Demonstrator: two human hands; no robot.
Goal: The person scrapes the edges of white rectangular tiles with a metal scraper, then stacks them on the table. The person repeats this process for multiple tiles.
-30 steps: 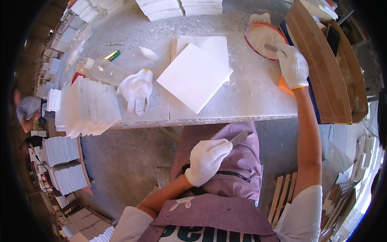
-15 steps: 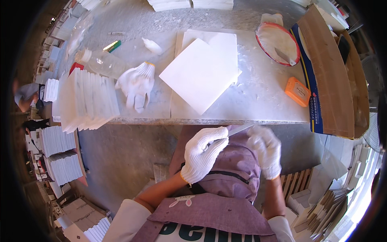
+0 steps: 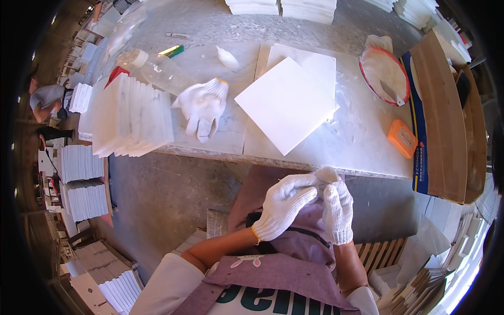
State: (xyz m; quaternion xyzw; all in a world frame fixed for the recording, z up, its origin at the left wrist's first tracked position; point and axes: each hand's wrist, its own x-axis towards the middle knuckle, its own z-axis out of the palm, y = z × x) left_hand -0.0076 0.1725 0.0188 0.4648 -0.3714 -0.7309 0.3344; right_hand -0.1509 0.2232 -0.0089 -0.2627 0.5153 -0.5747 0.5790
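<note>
Both my hands wear white knitted gloves and meet in front of my apron, just below the table's near edge. My left hand [image 3: 286, 203] is closed, its fingers pinched where a thin metal blade showed half a second ago; that blade is now hidden. Curled fingers of my right hand [image 3: 336, 207] press against the left fingertips and cover that spot. Nearest to them on the table lies a square white tile [image 3: 286, 105], turned cornerwise over another white sheet [image 3: 320, 63]. A spare white glove [image 3: 202, 107] rests left of it.
Upright white tiles [image 3: 131, 115] stand at the table's left, by a clear plastic bottle [image 3: 165, 73]. A green cutter [image 3: 172, 51] and small white bottle [image 3: 227, 58] lie behind. Right are a red-rimmed bowl [image 3: 383, 63] with a scraper [image 3: 391, 93], an orange packet [image 3: 402, 138] and a cardboard box [image 3: 438, 121].
My right hand has moved left and closed against my left fingertips, covering the blade that stuck out. The view has shifted, so the table appears further right and tilted.
</note>
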